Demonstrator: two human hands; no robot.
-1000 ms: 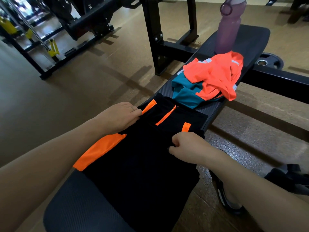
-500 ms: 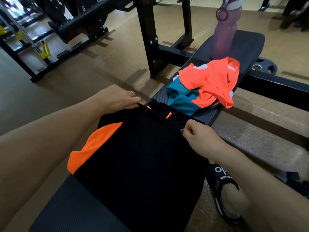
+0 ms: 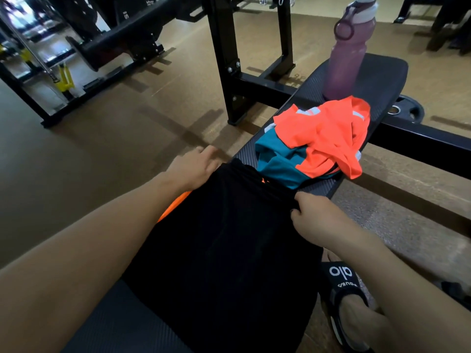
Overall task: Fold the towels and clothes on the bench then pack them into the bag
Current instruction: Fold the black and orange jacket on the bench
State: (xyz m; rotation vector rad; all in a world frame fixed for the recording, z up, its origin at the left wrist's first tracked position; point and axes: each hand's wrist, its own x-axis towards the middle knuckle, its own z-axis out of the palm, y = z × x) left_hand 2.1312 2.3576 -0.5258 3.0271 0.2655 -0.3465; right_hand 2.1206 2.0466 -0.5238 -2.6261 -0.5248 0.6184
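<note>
Black garment (image 3: 229, 250) with orange panels lies flat along the near half of the bench (image 3: 377, 77), covering its full width; far edge folded over, a sliver of orange zip showing at the fold, an orange panel poking out on the left side under the forearm; left hand (image 3: 193, 166) sits on the far-left corner of the garment, fingers curled over the edge and gripping it, fingertips partly blurred so the exact hold is probably a pinch; right hand (image 3: 318, 220) at the far-right corner, thumb and fingers pinching the folded edge; both forearms reach in from the bottom of the view

Just beyond the black garment, touching or overlapping its far edge: crumpled heap of an orange top (image 3: 323, 133) over a teal garment (image 3: 277, 164), unfolded, mid-bench; pink water bottle (image 3: 349, 54) upright behind the heap, near the far end of the bench pad

Right of the bench, on the floor: foot in a black slide sandal (image 3: 344, 284) with white lettering; weight plate (image 3: 407, 110) beside the far end; black rack frame (image 3: 229, 59) left of the bench; brown gym floor (image 3: 89, 161) around
</note>
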